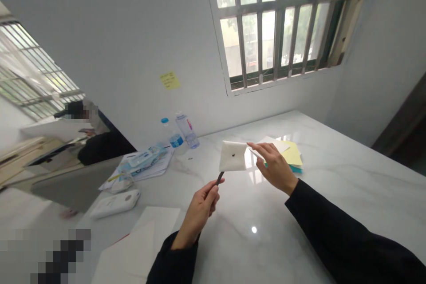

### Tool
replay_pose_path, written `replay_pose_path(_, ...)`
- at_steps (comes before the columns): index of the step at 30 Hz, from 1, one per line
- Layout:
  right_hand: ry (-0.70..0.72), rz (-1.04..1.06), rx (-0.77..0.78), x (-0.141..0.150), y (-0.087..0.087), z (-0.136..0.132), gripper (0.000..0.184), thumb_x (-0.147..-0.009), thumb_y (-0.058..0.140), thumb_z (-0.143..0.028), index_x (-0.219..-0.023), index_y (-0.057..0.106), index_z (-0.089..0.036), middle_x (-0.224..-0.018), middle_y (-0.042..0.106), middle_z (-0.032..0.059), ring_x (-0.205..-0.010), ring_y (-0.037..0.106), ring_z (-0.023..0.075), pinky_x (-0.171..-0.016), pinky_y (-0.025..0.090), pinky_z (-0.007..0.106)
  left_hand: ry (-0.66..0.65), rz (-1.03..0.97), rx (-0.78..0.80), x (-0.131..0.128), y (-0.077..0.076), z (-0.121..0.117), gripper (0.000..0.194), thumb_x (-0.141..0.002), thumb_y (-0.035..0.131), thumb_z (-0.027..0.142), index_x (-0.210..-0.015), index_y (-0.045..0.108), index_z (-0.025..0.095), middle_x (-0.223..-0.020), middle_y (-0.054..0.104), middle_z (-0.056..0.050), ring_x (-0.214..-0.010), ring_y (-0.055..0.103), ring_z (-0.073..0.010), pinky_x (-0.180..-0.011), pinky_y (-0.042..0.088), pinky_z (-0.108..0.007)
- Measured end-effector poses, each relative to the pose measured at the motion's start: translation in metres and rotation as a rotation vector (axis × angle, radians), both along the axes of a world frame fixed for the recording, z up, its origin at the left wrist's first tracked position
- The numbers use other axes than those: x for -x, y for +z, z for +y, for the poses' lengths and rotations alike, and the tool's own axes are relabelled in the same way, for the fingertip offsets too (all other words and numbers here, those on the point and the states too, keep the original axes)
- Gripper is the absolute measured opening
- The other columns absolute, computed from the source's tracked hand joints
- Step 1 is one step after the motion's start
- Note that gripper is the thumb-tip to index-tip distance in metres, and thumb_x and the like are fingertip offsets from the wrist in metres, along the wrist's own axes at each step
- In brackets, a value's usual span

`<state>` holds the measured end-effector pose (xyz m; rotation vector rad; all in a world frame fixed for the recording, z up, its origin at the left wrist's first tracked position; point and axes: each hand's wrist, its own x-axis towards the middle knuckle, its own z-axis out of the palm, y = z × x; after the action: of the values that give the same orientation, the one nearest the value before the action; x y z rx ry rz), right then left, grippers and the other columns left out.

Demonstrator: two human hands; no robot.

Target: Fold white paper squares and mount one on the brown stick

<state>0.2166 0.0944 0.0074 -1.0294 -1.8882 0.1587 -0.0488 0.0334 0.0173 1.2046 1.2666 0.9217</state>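
Glossy white tabletop point(349, 171) with soft grey marble veining meets a smooth pale wall point(116, 44) below a metal-barred window point(271, 5). Above it, between the two hands, a flat, nearly square, matt off-white paper piece point(229, 163) with a small dark dot near its middle sits atop a thin dark stick point(220, 178). Clamped around that stick is the left hand point(201, 202), while the right hand point(278, 166) is loosely open at the paper's right edge, contact unclear.

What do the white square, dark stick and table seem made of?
White square: probably matte paper, judging by its flat, shineless face. Dark stick: slim, perhaps wood or plastic; finish unclear. Table: polished stone or a lookalike, with grey veins and glossy reflections.
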Motion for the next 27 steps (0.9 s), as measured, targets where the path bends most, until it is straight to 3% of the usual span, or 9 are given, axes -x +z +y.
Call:
replay_pose_path(3,0.007,-0.037,-0.042,0.006,-0.007,-0.002,0.062,-0.089,0.048,-0.006,-0.148,0.05,-0.027,-0.117,0.065,0.0097,-0.109,0.056,0.0272,-0.098,0.052,0.047,0.003,0.021,-0.014,0.001,-0.002,0.0,0.069,-0.085,0.066,0.06,-0.131,0.061,0.01,-0.062,0.035,0.009,-0.047,0.02,-0.0057,-0.044,0.009,-0.022)
replay_pose_path(8,-0.113,0.061,-0.015,-0.007,-0.012,-0.001,0.075,-0.087,0.052,-0.01,-0.158,0.032,-0.025,-0.101,0.066,0.0066,-0.09,0.059,0.0246,-0.085,0.055,0.043,-0.087,0.049,-0.04,0.001,-0.006,-0.002,0.062,-0.086,0.067,0.058,-0.128,0.065,0.012,-0.06,0.032,0.009,-0.049,0.022,-0.0073,-0.045,0.012,-0.022)
replay_pose_path(11,-0.095,-0.053,0.035,-0.015,-0.013,0.0,0.07,-0.088,0.05,-0.009,-0.154,0.041,-0.027,-0.099,0.065,0.0055,-0.089,0.059,0.0228,-0.082,0.054,0.038,-0.111,0.079,-0.041,0.002,-0.008,-0.001,0.06,-0.087,0.067,0.058,-0.126,0.066,0.013,-0.061,0.033,0.008,-0.05,0.024,-0.0079,-0.045,0.014,-0.022)
replay_pose_path(18,-0.001,-0.215,0.185,-0.017,-0.024,-0.001,0.052,-0.087,0.051,-0.008,-0.135,0.06,-0.023,-0.091,0.066,0.0016,-0.064,0.056,0.0132,-0.069,0.048,0.028,-0.104,0.106,-0.023,-0.001,-0.008,0.0,0.061,-0.088,0.065,0.059,-0.128,0.064,0.012,-0.061,0.032,0.008,-0.051,0.022,-0.0085,-0.045,0.013,-0.022)
replay_pose_path(23,0.1,-0.253,0.264,-0.007,-0.026,-0.01,0.044,-0.083,0.058,-0.01,-0.124,0.067,-0.023,-0.09,0.072,0.0011,-0.06,0.058,0.0118,-0.068,0.045,0.027,-0.045,0.098,-0.038,-0.005,-0.005,-0.001,0.062,-0.086,0.066,0.058,-0.128,0.064,0.012,-0.062,0.034,0.008,-0.05,0.024,-0.0082,-0.045,0.015,-0.021)
replay_pose_path(27,0.202,-0.28,0.308,0.005,-0.021,-0.025,0.047,-0.084,0.06,-0.014,-0.128,0.066,-0.027,-0.086,0.074,-0.0001,-0.061,0.06,0.0134,-0.066,0.043,0.027,-0.023,0.119,-0.079,-0.006,-0.005,-0.001,0.058,-0.087,0.066,0.055,-0.128,0.065,0.014,-0.065,0.039,0.006,-0.052,0.03,-0.0085,-0.046,0.019,-0.021)
